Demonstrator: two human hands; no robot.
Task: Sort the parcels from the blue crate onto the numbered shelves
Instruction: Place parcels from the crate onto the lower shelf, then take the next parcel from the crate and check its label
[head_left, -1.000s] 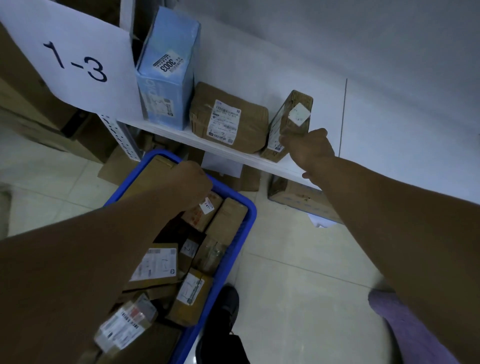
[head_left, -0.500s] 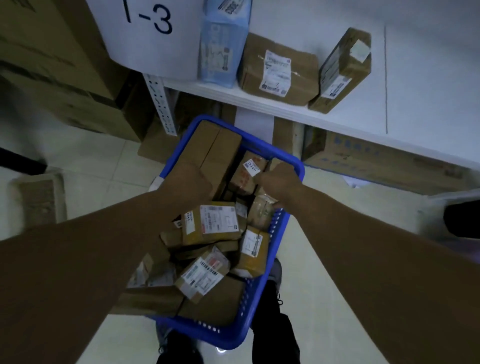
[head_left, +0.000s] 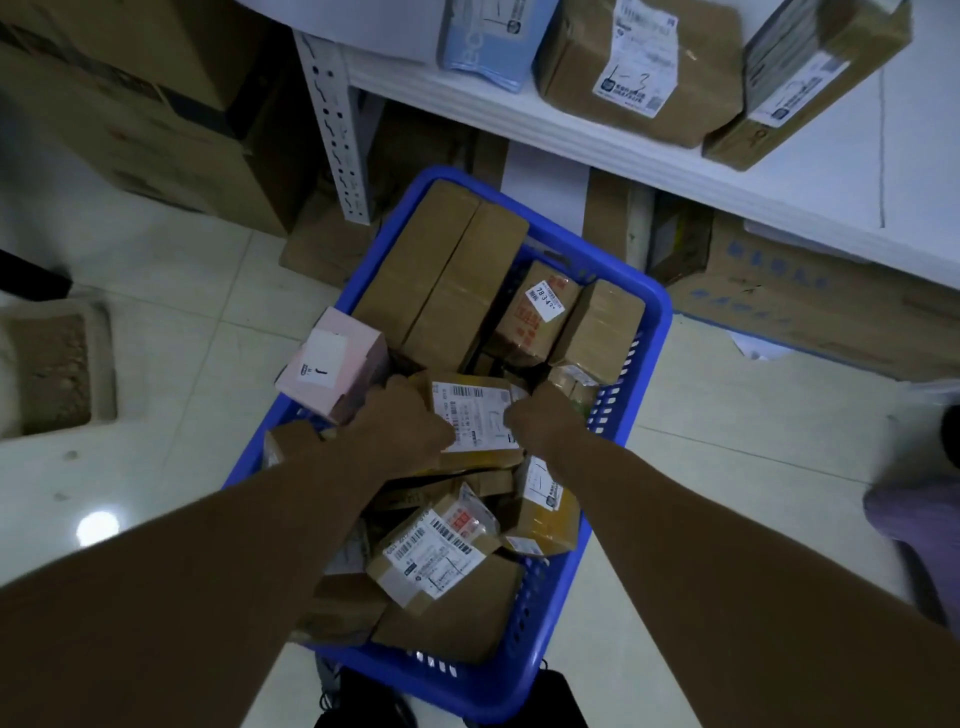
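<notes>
The blue crate (head_left: 649, 332) stands on the floor below me, filled with several brown parcels. My left hand (head_left: 402, 423) is inside it with curled fingers against a pink box (head_left: 332, 364), which sits tilted over the crate's left rim; it appears to grip that box. My right hand (head_left: 545, 421) holds the right edge of a brown parcel with a white label (head_left: 478, 415) that lies between both hands. On the white shelf (head_left: 623, 150) above stand a light blue box (head_left: 483, 47), a brown labelled parcel (head_left: 639, 67) and a slanted carton (head_left: 810, 83).
Large cardboard boxes (head_left: 156, 104) are stacked at the left beside the perforated shelf post (head_left: 337, 130). A long printed carton (head_left: 805, 306) lies under the shelf. A purple object (head_left: 919, 519) is at the right edge. My dark shoes (head_left: 363, 701) are under the crate's near end.
My right hand left the slanted carton on the shelf and came down into the crate to the labelled parcel. The view dropped toward the crate. The pink box now shows by my left hand.
</notes>
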